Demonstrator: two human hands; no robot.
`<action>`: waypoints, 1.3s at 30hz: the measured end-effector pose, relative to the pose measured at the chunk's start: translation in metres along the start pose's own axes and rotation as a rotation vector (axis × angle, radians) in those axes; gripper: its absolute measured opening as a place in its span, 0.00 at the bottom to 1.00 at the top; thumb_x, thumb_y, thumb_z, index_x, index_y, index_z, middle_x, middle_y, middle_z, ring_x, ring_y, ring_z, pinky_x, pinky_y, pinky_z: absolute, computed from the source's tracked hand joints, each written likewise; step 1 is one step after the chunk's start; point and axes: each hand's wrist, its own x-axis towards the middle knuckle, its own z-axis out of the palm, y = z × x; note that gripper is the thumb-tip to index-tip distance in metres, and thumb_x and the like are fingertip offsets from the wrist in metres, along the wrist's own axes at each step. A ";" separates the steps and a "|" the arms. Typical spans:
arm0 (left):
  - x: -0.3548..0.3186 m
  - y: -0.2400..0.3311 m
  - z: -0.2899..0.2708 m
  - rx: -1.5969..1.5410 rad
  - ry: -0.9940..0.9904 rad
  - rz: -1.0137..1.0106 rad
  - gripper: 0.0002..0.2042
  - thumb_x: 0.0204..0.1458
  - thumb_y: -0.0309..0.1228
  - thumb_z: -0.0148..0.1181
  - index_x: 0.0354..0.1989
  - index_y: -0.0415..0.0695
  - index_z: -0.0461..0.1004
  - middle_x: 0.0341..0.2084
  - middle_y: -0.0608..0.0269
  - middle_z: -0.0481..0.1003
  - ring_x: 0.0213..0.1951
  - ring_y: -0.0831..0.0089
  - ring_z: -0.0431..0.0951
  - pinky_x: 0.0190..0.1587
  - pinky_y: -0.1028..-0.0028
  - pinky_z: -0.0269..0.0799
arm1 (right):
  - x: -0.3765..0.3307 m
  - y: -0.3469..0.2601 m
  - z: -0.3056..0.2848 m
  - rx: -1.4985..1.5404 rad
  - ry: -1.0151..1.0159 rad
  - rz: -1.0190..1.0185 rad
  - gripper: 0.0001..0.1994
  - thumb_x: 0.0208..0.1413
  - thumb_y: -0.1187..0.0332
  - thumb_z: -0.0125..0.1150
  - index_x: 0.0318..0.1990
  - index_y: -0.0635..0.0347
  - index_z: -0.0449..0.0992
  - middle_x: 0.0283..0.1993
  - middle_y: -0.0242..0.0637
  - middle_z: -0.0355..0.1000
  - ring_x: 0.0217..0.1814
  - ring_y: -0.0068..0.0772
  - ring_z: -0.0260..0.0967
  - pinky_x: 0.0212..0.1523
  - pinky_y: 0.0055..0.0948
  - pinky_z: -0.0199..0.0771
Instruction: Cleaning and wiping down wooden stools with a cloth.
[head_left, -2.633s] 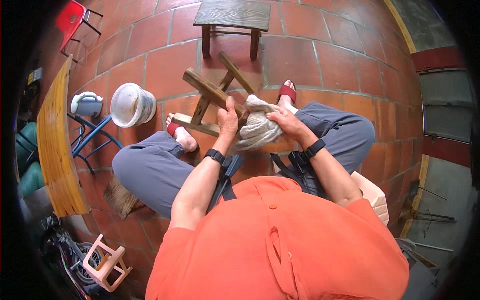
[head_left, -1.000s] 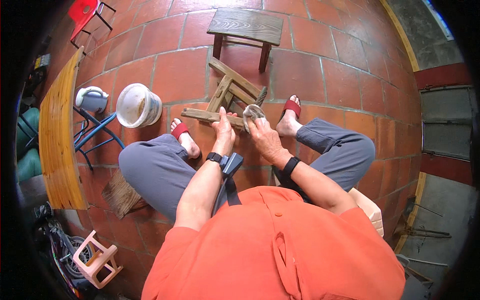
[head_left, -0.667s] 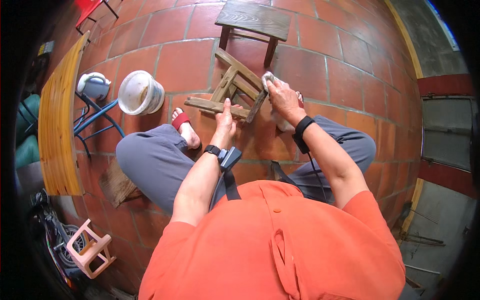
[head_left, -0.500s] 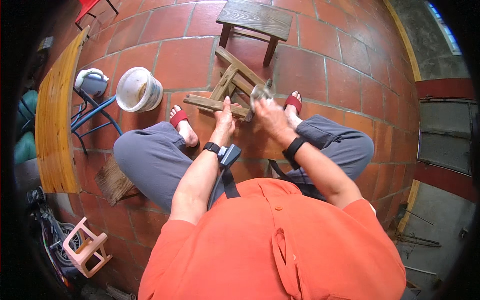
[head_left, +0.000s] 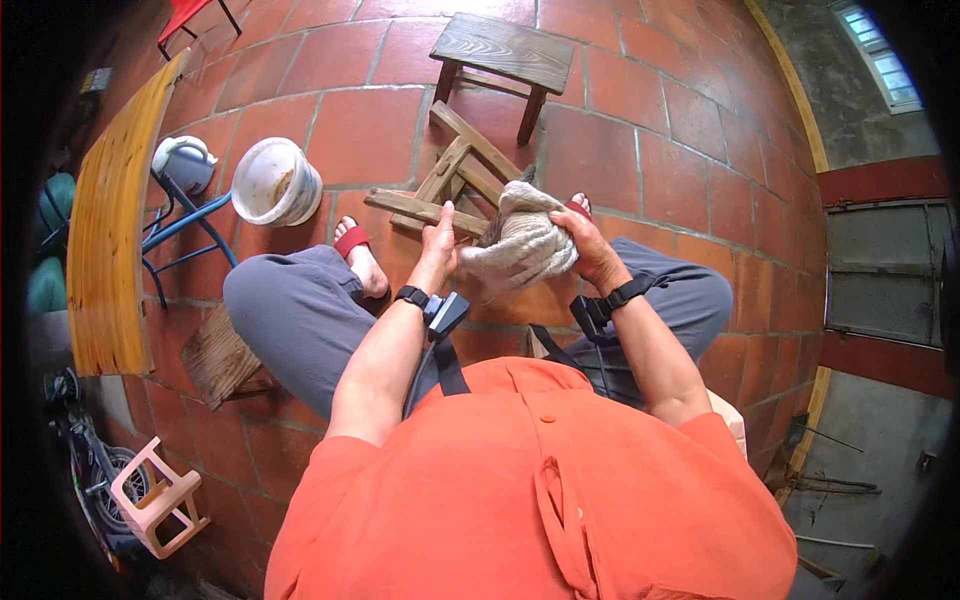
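Note:
A small wooden stool (head_left: 447,168) is tipped over between my feet, its legs and crossbars turned away from me. My left hand (head_left: 437,250) is closed at the near end of one wooden leg, thumb on top. A greyish-white cloth (head_left: 525,240) drapes over the stool's near right part and hides it. My right hand (head_left: 594,250) grips the right edge of this cloth. Part of the cloth hangs between my two hands, close to my left fingers.
Beyond stands a dark wooden stool (head_left: 505,50) upright on the red tiles. To the left are a white bucket (head_left: 270,208), a pale kettle (head_left: 186,165) and a wooden tabletop (head_left: 110,230) on blue legs. A wooden block-like seat (head_left: 218,355) and pink plastic stool (head_left: 160,500) sit lower left.
The cloth, bunched under my right hand before, now hangs spread out over the stool's near side. My right hand has shifted right and nearer to me. My left hand stays at the leg.

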 end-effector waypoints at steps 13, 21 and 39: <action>-0.014 0.004 0.009 0.157 0.039 -0.050 0.25 0.54 0.45 0.60 0.50 0.36 0.66 0.45 0.52 0.73 0.43 0.57 0.77 0.46 0.56 0.75 | 0.070 -0.005 -0.010 -1.099 0.570 -0.347 0.17 0.52 0.59 0.63 0.46 0.59 0.76 0.36 0.40 0.78 0.39 0.30 0.74 0.41 0.30 0.72; -0.022 0.005 0.020 0.253 0.112 -0.027 0.29 0.54 0.46 0.61 0.53 0.35 0.63 0.45 0.46 0.74 0.46 0.54 0.76 0.47 0.52 0.74 | 0.071 -0.007 0.013 -1.600 0.478 -0.455 0.14 0.48 0.61 0.62 0.40 0.57 0.75 0.40 0.48 0.75 0.42 0.54 0.73 0.43 0.46 0.73; -0.032 0.008 0.024 0.250 0.084 0.024 0.24 0.53 0.46 0.61 0.46 0.35 0.68 0.38 0.51 0.76 0.42 0.59 0.78 0.43 0.57 0.78 | 0.062 0.018 0.020 -1.727 0.388 -0.343 0.13 0.46 0.63 0.64 0.37 0.57 0.73 0.38 0.45 0.73 0.41 0.50 0.73 0.39 0.46 0.74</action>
